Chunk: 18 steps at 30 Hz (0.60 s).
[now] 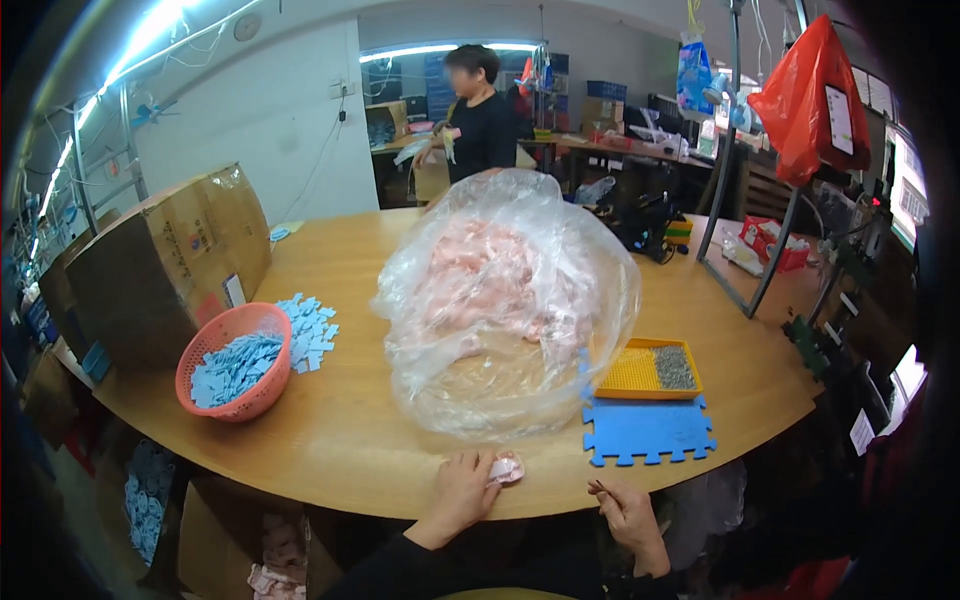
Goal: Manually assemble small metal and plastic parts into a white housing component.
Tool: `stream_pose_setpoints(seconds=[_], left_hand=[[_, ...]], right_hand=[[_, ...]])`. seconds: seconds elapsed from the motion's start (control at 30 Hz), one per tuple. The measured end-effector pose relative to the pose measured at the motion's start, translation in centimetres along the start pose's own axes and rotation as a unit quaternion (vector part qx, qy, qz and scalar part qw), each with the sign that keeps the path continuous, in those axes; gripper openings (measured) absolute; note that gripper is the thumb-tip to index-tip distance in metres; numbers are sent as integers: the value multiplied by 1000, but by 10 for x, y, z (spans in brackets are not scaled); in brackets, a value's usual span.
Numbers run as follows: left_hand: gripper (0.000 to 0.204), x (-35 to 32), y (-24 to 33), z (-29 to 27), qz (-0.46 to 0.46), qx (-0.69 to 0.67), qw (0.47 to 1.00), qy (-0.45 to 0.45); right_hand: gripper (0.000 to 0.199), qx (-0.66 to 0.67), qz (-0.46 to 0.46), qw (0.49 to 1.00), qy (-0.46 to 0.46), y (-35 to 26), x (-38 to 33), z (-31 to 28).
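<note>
My left hand point(462, 490) rests at the table's near edge, its fingers curled against a small pale pink plastic piece point(507, 468) that lies on the wood. To its right, my right hand point(630, 515) hovers at the edge with thumb and fingers pinched together. Something small and dark may be at those fingertips, too small to name. Beyond both hands sits a big clear plastic bag point(450, 385) full of pale pink pieces. A yellow tray point(625, 382) with small grey metal parts stands partly on a blue foam mat point(650, 432), nearest my right hand.
On the left stand a coral basket point(275, 385) of light blue pieces, a loose pile of blue pieces point(312, 330) and a large cardboard box point(160, 260). A metal frame point(745, 300) with a hanging red bag point(812, 105) rises at right. Another person point(485, 125) stands across the table.
</note>
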<state>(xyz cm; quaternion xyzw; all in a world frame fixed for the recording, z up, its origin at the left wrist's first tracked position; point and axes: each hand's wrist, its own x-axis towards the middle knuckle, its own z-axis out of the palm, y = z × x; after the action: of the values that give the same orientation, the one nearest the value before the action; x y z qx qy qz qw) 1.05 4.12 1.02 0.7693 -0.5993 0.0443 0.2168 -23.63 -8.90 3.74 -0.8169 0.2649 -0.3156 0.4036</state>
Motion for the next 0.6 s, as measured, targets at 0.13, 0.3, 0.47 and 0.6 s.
stream_pose_setpoints(seconds=[0.13, 0.3, 0.47, 0.6], left_hand=[[60, -2, 0, 1, -32, -17, 998, 41], [64, -5, 2, -9, -45, -28, 996, 67], [53, -1, 15, -57, 3, -111, 978, 177], [45, 4, 17, -112, 14, -127, 955, 268]], right_hand=[[18, 6, -15, 999, -38, -5, 1, 17], [22, 37, 6, 997, -72, -32, 3, 25], [21, 28, -22, 999, -30, -27, 16, 11], [24, 68, -170, 957, 224, -90, 44, -40]])
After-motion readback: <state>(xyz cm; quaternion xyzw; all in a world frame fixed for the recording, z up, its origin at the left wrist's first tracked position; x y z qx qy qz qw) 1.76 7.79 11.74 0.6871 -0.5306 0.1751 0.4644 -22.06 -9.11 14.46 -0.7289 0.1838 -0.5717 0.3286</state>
